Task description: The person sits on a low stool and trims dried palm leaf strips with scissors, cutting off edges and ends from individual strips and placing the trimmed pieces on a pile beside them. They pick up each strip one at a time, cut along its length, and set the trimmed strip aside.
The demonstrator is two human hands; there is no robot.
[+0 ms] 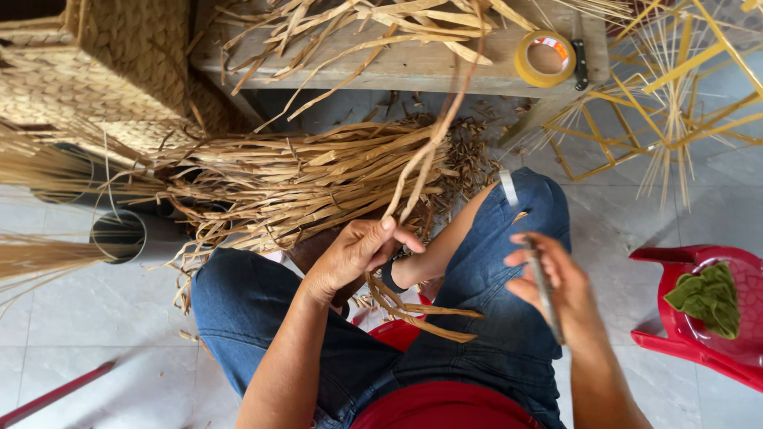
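Observation:
My left hand point(354, 254) pinches a long dried plant strip point(429, 151) that rises toward the wooden bench; its lower ends point(413, 310) curl down over my lap. My right hand point(556, 282), blurred with motion, is closed around a thin grey blade-like tool point(544, 290) held over my right knee, apart from the strip. I sit in blue jeans point(254, 310) on a red seat. A thick bundle of dried strips point(310, 179) lies on the floor just beyond my knees.
A wooden bench point(413, 67) ahead carries loose strips and a yellow tape roll point(544, 58). Woven baskets point(95, 71) stand at the left above dark pipes point(123, 236). A yellow bamboo frame point(675, 87) sits at the right, and a red plastic chair point(707, 326) holds a green cloth point(707, 298).

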